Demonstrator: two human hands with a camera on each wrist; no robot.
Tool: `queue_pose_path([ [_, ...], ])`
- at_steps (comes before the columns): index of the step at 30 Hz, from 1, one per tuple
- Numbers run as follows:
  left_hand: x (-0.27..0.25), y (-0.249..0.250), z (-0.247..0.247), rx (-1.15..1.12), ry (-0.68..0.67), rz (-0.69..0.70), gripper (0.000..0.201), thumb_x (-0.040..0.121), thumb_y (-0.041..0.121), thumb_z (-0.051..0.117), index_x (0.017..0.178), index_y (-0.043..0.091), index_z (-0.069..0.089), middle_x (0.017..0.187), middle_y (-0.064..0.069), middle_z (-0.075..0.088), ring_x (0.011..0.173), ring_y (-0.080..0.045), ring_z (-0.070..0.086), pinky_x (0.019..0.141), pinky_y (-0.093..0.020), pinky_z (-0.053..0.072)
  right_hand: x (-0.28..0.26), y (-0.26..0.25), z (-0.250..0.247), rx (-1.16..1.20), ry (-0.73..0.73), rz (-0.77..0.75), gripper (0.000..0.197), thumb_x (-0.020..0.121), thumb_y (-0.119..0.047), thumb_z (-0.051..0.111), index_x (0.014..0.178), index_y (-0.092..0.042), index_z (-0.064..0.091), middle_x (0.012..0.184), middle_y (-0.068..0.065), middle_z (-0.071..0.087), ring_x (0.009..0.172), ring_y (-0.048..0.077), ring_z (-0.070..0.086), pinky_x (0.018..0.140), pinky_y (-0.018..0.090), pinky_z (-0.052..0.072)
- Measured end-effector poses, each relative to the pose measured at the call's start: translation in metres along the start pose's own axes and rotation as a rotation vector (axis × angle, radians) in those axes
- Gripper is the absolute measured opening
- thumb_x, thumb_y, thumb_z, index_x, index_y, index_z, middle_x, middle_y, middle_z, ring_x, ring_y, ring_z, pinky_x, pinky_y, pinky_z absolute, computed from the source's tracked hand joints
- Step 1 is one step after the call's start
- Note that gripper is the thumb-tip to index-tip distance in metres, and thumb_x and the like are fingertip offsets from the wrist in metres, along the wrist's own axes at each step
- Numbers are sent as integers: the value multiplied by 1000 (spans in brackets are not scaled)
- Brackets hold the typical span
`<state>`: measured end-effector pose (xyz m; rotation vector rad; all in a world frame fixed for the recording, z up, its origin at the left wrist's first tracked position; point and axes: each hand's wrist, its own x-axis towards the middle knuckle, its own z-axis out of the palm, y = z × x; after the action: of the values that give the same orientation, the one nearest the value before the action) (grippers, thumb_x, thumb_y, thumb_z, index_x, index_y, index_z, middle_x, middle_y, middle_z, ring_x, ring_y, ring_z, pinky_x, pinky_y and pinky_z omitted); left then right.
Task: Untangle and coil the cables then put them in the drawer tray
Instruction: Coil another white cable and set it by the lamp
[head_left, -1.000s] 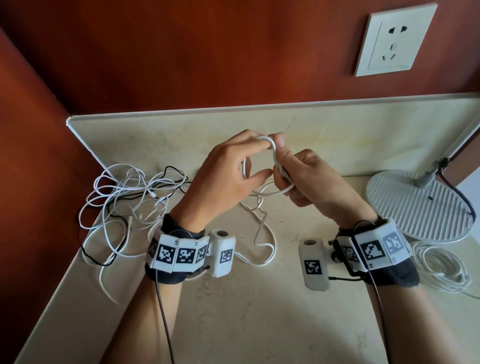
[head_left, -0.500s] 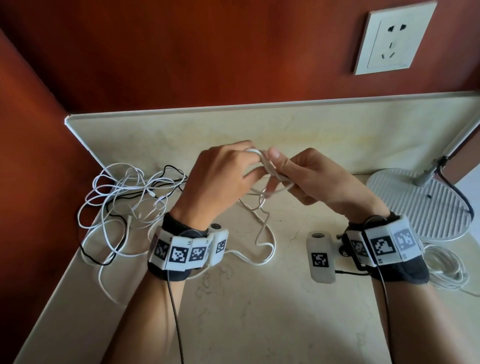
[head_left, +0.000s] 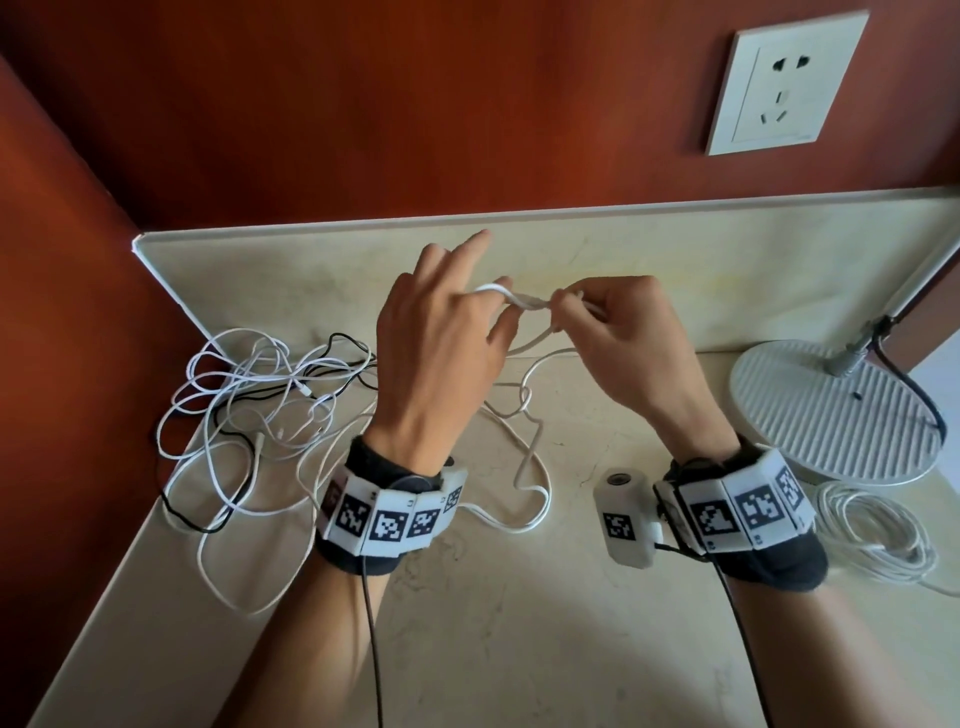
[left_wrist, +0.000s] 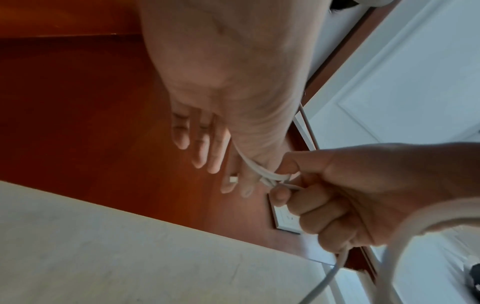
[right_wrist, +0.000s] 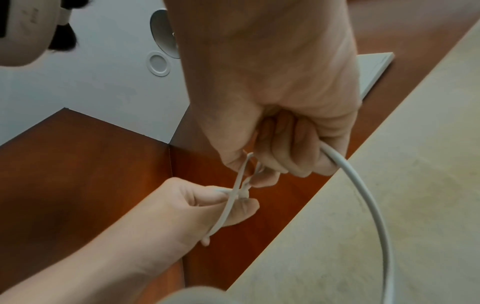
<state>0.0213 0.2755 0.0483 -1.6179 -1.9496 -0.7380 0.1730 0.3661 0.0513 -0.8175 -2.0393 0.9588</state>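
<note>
- Pinching going on from both sides in the head view: left hand (head_left: 441, 343) nips the thin white rubbery cable (head_left: 524, 301) between thumb and finger with the other fingers fanned out, right hand (head_left: 618, 338) is curled round the same cable just beside it. That short held stretch runs left to right above the pale stone counter (head_left: 519, 649), slack drooping down toward the messy white-and-black cable pile (head_left: 249, 410) on the left
- Left wrist view: cable (left_wrist: 262, 174) crosses the left fingertips (left_wrist: 231, 185), small knot right where the right hand (left_wrist: 350, 195) grabs
- Right wrist view: right hand (right_wrist: 280, 127) fisted on the cable (right_wrist: 363, 185), long tail arcing off to its right; left hand (right_wrist: 182, 207) nearest the knot, so I'd guess that one picks it loose
- No drawer tray visible anywhere
</note>
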Motion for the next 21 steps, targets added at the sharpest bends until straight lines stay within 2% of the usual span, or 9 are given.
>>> queue_pose_path([
  [2, -2, 4, 0, 25, 17, -38, 18, 92, 30, 71, 97, 16, 82, 142, -2, 63, 103, -30, 60, 78, -41, 49, -1, -2, 3, 0, 32, -21, 37, 96, -16, 56, 67, 7, 52, 52, -7, 27, 50, 11, 22, 47, 22, 18],
  [5, -3, 3, -2, 55, 56, -31, 17, 91, 30, 73, 86, 17, 82, 146, -2, 60, 107, -29, 59, 84, -42, 41, 0, 0, 3, 12, 101, -15, 39, 95, -16, 56, 61, -4, 43, 51, -8, 28, 50, 9, 22, 47, 23, 18],
  [7, -1, 3, -3, 35, 38, 95, 14, 90, 29, 74, 85, 19, 82, 155, -2, 52, 119, -28, 55, 91, -42, 39, 3, 2, 0, -2, 102, -19, 35, 95, -16, 55, 64, -1, 49, 52, -6, 31, 50, 9, 23, 47, 24, 19],
  [10, 1, 7, 1, 28, -109, 328, 14, 89, 26, 70, 87, 22, 82, 162, -2, 41, 136, -28, 46, 102, -43, 37, 1, 1, 0, -36, -26, -80, 30, 93, -14, 56, 67, 0, 58, 51, 0, 39, 49, 9, 28, 47, 22, 23],
  [12, -1, 7, 7, 21, -210, 379, 23, 90, 24, 60, 88, 16, 82, 145, -5, 58, 124, -28, 54, 95, -42, 41, -1, -1, 0, -75, -129, -105, 31, 92, -14, 56, 63, -5, 55, 49, -4, 39, 48, 10, 29, 46, 20, 23],
  [13, -2, 6, 10, 9, -233, 361, 21, 89, 20, 61, 87, 13, 81, 125, -7, 67, 108, -29, 59, 84, -42, 45, -1, -1, 0, -94, -155, -100, 32, 93, -15, 56, 62, -6, 53, 49, -5, 36, 48, 11, 29, 46, 20, 24],
  [15, -5, 2, 11, 11, -251, 277, 9, 88, 14, 72, 83, 10, 78, 89, -5, 63, 79, -30, 59, 63, -41, 46, 0, 1, -2, -110, -178, -89, 34, 94, -18, 56, 63, -3, 53, 50, -6, 32, 50, 12, 27, 46, 22, 23],
  [17, -5, 2, 6, 0, -269, 208, 3, 89, 15, 75, 88, 15, 79, 77, -2, 56, 66, -30, 56, 51, -36, 43, 1, 1, -4, -104, -182, -85, 35, 97, -18, 55, 67, 0, 55, 53, -5, 31, 52, 12, 26, 47, 24, 22],
  [21, -4, 3, 4, -17, -260, 118, 14, 95, 25, 67, 98, 20, 79, 73, 4, 48, 61, -32, 57, 51, -30, 34, 0, 1, -1, -73, -184, -104, 35, 102, -24, 55, 73, -4, 62, 57, 2, 38, 55, 9, 30, 50, 29, 27],
])
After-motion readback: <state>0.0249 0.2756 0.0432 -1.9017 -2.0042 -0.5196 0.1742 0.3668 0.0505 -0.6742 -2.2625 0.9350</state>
